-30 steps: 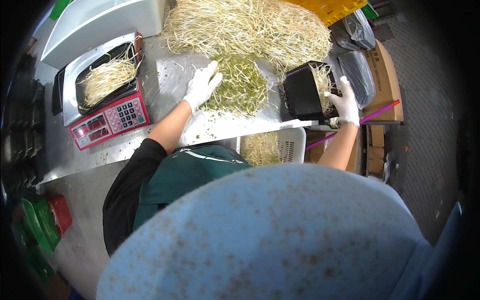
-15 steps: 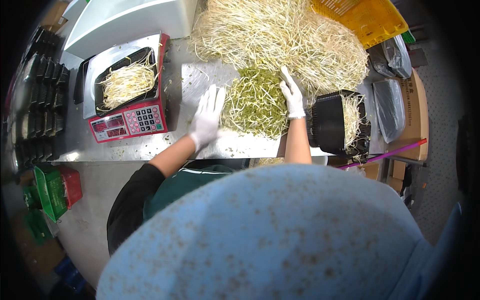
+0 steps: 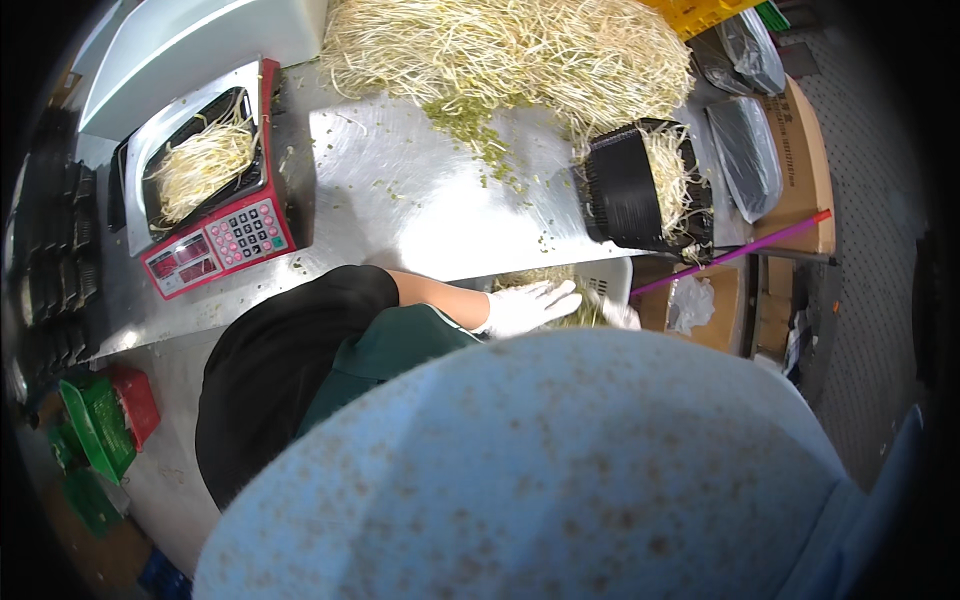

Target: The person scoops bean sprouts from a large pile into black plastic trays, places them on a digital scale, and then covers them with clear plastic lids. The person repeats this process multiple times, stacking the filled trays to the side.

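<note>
My left hand [image 3: 528,306], in a white glove, is just past the table's front edge with its fingers stretched out over a light grey basket [image 3: 618,272]. My right hand [image 3: 622,316], also gloved, is beside it on the right; it is blurred and mostly hidden behind a blue cap brim. Between the hands are green hulls mixed with sprouts [image 3: 585,314], at the basket's opening. A large heap of bean sprouts [image 3: 520,55] lies at the back of the metal table [image 3: 400,190], with scattered green hulls [image 3: 470,122] along its front.
A red scale [image 3: 240,235] at left bears a black tray of sprouts [image 3: 205,165]. Black trays of sprouts [image 3: 628,185] stand at right, near a purple stick [image 3: 750,248] and a cardboard box [image 3: 800,170]. Stacked black trays [image 3: 60,250] line the far left.
Both hands have moved from the table toward me, down past its front edge. The pile of green hulls between them has left the table, and green hulls now show at the basket.
</note>
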`<state>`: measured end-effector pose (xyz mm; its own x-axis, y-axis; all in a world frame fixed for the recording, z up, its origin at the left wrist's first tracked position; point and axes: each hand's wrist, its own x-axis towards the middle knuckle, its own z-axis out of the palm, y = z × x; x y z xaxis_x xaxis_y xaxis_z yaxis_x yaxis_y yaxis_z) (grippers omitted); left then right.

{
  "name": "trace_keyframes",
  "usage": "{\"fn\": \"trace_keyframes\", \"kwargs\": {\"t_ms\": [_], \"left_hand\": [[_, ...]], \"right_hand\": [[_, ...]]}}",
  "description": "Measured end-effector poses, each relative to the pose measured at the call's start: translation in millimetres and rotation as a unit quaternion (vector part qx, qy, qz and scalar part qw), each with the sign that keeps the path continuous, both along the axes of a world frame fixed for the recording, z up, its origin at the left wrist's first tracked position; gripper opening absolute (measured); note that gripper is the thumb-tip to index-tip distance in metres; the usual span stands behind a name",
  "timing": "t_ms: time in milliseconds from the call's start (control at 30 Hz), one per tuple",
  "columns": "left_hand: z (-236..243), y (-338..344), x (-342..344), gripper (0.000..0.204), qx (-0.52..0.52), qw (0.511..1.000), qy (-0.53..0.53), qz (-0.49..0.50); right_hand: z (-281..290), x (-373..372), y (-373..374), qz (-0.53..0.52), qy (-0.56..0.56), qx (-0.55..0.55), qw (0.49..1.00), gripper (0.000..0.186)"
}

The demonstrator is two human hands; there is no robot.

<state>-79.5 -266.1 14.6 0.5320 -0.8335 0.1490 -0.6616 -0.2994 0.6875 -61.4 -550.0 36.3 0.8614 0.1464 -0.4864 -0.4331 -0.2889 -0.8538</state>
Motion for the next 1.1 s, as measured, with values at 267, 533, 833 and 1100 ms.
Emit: {"fn": "trace_keyframes", "kwargs": {"t_ms": [267,533,833,1100], "left_hand": [[52,133,139,0.075,0.13,0.863,-0.137,0.469],[-25,153,136,0.055,0.016,0.885,-0.121,0.45],[13,201,37,0.098,0.136,0.815,-0.128,0.549],[-4,189,133,0.063,0.199,0.879,-0.25,0.355]], "right_hand": [[-15,-116,-41,-0.051,-0.037,-0.15,0.987,0.048],[-13,97,167,0.083,-0.439,-0.139,0.884,0.074],[-44,190,276,0.149,-0.413,-0.068,0.896,0.072],[-37,163,278,0.117,-0.411,-0.052,0.902,0.087]]}}
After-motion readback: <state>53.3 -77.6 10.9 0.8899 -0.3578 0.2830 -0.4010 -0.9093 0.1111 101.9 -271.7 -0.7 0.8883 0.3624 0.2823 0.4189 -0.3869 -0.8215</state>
